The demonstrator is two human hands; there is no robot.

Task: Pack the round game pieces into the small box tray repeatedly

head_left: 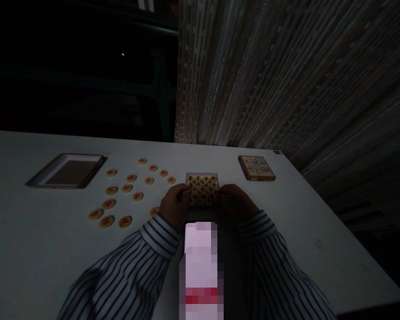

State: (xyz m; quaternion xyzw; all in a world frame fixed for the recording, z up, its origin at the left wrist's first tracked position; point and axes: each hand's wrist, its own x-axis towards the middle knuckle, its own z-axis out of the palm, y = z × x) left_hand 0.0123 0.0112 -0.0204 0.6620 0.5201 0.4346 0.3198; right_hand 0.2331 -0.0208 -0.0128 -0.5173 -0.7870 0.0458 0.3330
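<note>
Dim light leaves most of the room black from where I watch, with a ribbed curtain [253, 75] hanging behind the far edge of a white counter [296, 249]. My left hand [175, 202] and right hand [237, 200] are curled in at opposite sides of a small box [202, 174], thumbs and fingers closed on its walls; I judge the two-sided grip keeps it level, so the rows of black-marked discs [205, 179] inside stay flat. Shadow hides whether its base touches the counter. Loose red-marked discs [131, 178] lie face up to its left, spread apart, probably so each character reads easily. An open tray [51, 170] sits toward the far left corner and a printed box [257, 168] near the far right one, both apparently set aside to leave elbow room. Between my forearms, nearest me, glows a phone [200, 266].
</note>
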